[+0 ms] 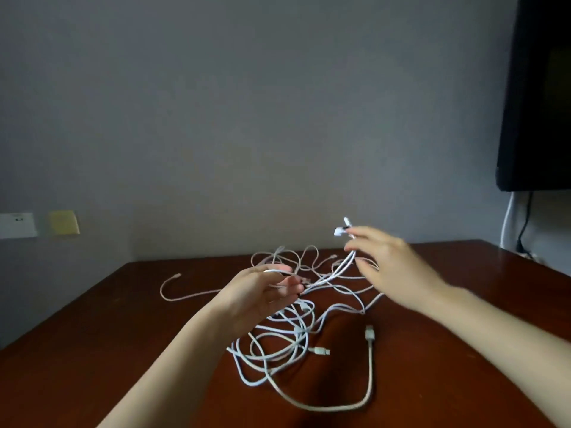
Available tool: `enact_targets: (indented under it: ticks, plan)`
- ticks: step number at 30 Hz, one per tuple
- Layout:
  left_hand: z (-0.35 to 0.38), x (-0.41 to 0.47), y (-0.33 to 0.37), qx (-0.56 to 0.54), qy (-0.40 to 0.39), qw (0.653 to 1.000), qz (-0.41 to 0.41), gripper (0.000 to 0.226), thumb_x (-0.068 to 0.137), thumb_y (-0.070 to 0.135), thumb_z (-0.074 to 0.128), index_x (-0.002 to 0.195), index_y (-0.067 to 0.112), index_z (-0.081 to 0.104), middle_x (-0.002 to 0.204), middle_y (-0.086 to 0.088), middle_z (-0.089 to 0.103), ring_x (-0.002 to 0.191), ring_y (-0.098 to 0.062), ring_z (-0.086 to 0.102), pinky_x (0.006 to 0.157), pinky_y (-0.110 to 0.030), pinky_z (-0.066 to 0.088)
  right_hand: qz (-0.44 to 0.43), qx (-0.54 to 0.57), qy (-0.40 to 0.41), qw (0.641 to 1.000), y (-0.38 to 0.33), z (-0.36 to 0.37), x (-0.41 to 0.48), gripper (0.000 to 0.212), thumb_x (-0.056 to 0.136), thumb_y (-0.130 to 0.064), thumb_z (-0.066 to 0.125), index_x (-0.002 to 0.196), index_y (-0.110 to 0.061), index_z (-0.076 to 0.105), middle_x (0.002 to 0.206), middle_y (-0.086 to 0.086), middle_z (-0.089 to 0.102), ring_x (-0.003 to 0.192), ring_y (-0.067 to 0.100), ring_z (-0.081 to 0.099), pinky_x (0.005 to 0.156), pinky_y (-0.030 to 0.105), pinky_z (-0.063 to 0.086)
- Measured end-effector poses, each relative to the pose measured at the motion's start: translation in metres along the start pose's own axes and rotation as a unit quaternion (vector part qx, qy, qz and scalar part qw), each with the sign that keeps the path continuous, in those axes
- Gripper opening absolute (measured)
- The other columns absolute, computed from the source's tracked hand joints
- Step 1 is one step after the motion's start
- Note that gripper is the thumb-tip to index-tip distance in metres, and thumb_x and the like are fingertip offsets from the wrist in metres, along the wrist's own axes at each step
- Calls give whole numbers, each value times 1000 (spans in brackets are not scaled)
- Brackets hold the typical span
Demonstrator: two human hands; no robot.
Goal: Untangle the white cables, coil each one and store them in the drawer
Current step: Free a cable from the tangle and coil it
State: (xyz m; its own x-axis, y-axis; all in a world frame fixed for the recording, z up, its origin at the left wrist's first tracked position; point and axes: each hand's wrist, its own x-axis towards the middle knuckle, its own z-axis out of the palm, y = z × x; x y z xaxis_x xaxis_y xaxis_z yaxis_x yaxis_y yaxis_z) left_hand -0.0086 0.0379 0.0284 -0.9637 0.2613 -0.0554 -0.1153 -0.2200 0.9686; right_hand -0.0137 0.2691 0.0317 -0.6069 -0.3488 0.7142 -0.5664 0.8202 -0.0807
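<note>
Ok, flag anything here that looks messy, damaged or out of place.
The white cables lie in one knotted heap on the table, loops crossing, one end straying left. The right hand pinches lifted plug ends; the left hand grips strands. No damage shows.

White cables, reddish-brown table, grey wall.

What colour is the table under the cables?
Reddish-brown; the table shows best in the head view.
</note>
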Motion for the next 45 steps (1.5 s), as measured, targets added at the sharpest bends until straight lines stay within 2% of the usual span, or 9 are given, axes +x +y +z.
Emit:
enact_targets:
  ticks: [7, 10, 12, 16, 21, 31, 34, 39, 45]
  plan:
    - [8, -3, -49, 337, -12, 938, 85, 30, 86, -6, 50, 84, 17, 70, 95, -5, 70, 70, -8, 58, 64, -12, 44, 124, 30, -91, 988, 17, 58, -64, 36, 95, -11, 52, 131, -17, 57, 150, -10, 34, 131, 10, 43, 96, 3, 23]
    - [8, 4, -63, 665, -7, 727, 174, 43, 83, 10, 48, 109, 38, 67, 123, 10, 49, 109, -12, 42, 88, -17, 30, 138, 79, -8, 987, 20, 72, -60, 32, 86, 3, 62, 115, -11, 68, 139, -1, 50, 122, 14, 51, 91, -6, 22]
    - [10, 6, -71, 712, 35, 663, 231, 46, 78, 29, 45, 119, 44, 59, 122, 15, 35, 117, -13, 25, 93, -21, 17, 115, 99, 60, 987, 15, 78, -48, 34, 77, 12, 67, 105, -6, 72, 129, 7, 59, 114, 12, 56, 94, -5, 25]
    - [20, 16, -84, 472, 127, 805, 337, 39, 79, 39, 37, 107, 33, 63, 112, 16, 43, 111, -2, 34, 94, -19, 28, 49, 152, 141, 977, -5, 92, -26, 29, 72, 10, 70, 96, -5, 73, 119, 8, 65, 111, 8, 54, 96, 7, 37]
    - [31, 22, -91, 295, 178, 867, 359, 22, 94, 8, 49, 97, 29, 56, 93, 16, 63, 92, 1, 59, 75, -9, 44, 23, 192, 166, 967, -25, 108, -25, 36, 72, 0, 66, 107, -6, 71, 119, 5, 66, 110, 10, 58, 89, 28, 51]
    - [37, 28, -91, 150, 192, 906, 346, 15, 91, 2, 58, 93, 14, 68, 83, 6, 72, 77, -6, 67, 69, -15, 50, 98, 356, 158, 916, -23, 97, -33, 43, 77, 6, 61, 115, -13, 63, 115, -2, 67, 108, 3, 63, 92, 17, 48]
    - [31, 29, -84, -28, 159, 948, 275, 11, 91, 5, 57, 94, 11, 66, 84, -6, 74, 83, -16, 71, 71, -19, 54, 136, 280, 192, 931, -17, 95, -31, 34, 79, 11, 62, 108, -6, 67, 106, 3, 70, 100, 1, 65, 87, 14, 50]
    - [17, 34, -77, -169, 149, 939, 259, 18, 96, 12, 50, 106, 12, 65, 88, 0, 74, 83, -11, 69, 79, -22, 55, 250, 107, 134, 953, 6, 87, -33, 18, 84, -3, 58, 92, -12, 71, 89, 2, 71, 82, 20, 67, 73, 35, 55]
    - [7, 36, -78, -163, 112, 940, 277, 20, 98, 16, 43, 111, 15, 59, 87, 3, 72, 75, -10, 68, 72, -22, 54, 278, 69, -6, 958, 11, 88, -35, 33, 95, -16, 48, 125, -20, 60, 99, -4, 63, 104, 16, 53, 84, 29, 42]
